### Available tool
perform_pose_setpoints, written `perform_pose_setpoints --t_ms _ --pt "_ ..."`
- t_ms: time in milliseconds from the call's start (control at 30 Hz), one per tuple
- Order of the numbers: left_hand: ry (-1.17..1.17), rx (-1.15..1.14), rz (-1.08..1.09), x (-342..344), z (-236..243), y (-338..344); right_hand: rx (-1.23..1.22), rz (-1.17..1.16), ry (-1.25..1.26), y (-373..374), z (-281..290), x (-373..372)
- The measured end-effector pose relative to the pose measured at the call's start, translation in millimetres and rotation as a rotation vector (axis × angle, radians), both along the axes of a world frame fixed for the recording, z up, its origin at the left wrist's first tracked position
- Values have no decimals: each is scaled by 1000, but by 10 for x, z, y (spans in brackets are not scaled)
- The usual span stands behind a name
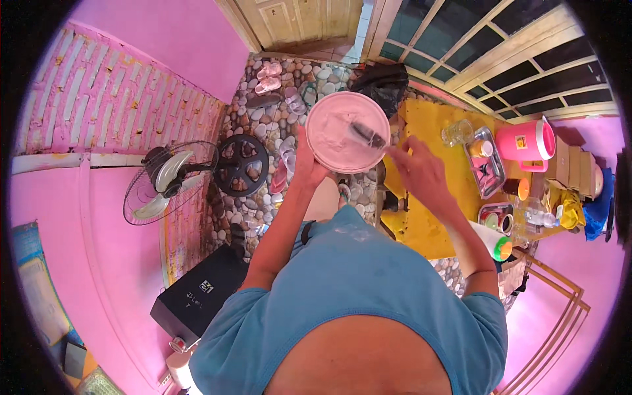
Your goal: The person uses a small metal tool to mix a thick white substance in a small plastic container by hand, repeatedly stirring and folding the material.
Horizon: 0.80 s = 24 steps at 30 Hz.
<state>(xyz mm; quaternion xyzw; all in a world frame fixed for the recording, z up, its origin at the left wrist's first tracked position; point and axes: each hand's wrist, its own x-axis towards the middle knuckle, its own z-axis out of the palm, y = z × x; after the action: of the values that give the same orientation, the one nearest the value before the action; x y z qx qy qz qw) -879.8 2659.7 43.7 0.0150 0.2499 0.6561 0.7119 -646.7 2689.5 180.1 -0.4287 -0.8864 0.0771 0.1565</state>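
A round tub (316,158) of pale pink paint (332,128) is held up in front of my chest. My left hand (309,163) grips it from the lower left, with the thumb along its side and the other fingers partly hidden beneath. My right hand (418,171) is closed around the handle of what looks like a paintbrush (370,135). Its dark, flat end lies over the paint, tilted up to the left; most of the handle is hidden in my fingers.
A yellow-covered table (431,227) to the right carries a pink jug (525,143), a glass jar (457,133) and metal trays (486,172). At left stand a fan (170,183) and a black box (201,289). Sandals (268,78) lie on the pebble-patterned floor (253,220).
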Motion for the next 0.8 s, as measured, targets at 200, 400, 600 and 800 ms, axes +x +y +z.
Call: perform_pose_setpoints --t_ms 200,400,600,800 --pt "-15 45 25 -28 104 338 -34 44 26 196 40 40" --pt "49 26 -9 -49 216 871 -74 58 -30 750 250 25" --pt "23 54 -50 -351 261 1580 -436 -131 169 1646 390 92" --pt "53 -66 -104 -886 479 2231 -896 -204 155 2614 390 -122"
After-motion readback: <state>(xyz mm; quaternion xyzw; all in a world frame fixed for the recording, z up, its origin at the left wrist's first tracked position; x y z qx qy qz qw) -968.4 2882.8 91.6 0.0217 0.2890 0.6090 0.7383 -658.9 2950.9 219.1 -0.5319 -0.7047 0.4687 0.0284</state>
